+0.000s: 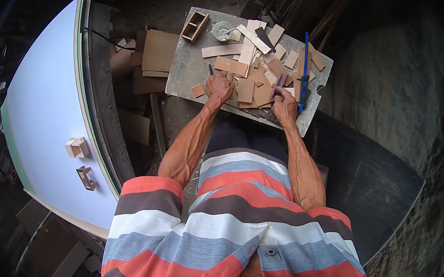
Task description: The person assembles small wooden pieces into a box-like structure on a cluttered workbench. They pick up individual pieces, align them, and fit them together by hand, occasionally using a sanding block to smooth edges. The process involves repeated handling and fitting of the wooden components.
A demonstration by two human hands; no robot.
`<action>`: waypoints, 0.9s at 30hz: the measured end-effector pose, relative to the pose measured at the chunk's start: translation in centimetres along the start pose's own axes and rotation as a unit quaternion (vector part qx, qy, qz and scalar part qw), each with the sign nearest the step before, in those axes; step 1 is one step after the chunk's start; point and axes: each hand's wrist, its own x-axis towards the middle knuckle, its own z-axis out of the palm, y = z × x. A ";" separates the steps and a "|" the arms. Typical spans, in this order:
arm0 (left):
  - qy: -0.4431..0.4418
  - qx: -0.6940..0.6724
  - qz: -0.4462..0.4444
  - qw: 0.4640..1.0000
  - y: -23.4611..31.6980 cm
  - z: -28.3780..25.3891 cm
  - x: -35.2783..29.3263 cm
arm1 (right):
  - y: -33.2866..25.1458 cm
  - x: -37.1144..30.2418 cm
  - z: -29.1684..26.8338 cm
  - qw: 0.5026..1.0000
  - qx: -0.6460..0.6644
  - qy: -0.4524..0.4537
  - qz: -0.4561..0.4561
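My left hand [220, 87] is closed at the near edge of a small worktable [188, 70]. A thin dark stick-like tool [211, 70] pokes out beside its fingers; whether the hand grips it or something else I cannot make out. To the right, my right hand [285, 105] pinches a narrow reddish-brown block [279, 84], tilted over the loose pieces. Between the hands lie flat brown rectangles [245, 90] of thin board. A small brown square [198, 90] rests left of my left hand. Pale wooden strips [247, 49] are heaped farther back.
A two-compartment wooden box [195, 25] and a bowl of whitish paste [222, 31] stand at the back left. A blue bar clamp [305, 77] lies along the right. On a white panel [47, 98] sit two small box-like pieces [77, 147]. Boards [159, 51] lean left of the table.
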 end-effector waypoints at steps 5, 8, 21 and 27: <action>0.057 -0.047 0.029 0.997 0.9 -0.4 -0.4 | -3.6 0.2 -0.5 0.990 -0.107 0.073 -0.061; 0.079 -0.044 0.067 0.994 0.4 0.2 -0.7 | -5.3 2.3 0.4 0.988 -0.130 0.043 -0.075; -0.044 0.051 0.196 0.978 -0.6 -0.1 2.0 | -11.5 7.2 4.1 0.982 -0.189 -0.009 0.016; -0.053 0.071 0.184 0.979 -1.0 -1.0 1.8 | -13.4 7.8 5.0 0.966 -0.256 -0.033 -0.023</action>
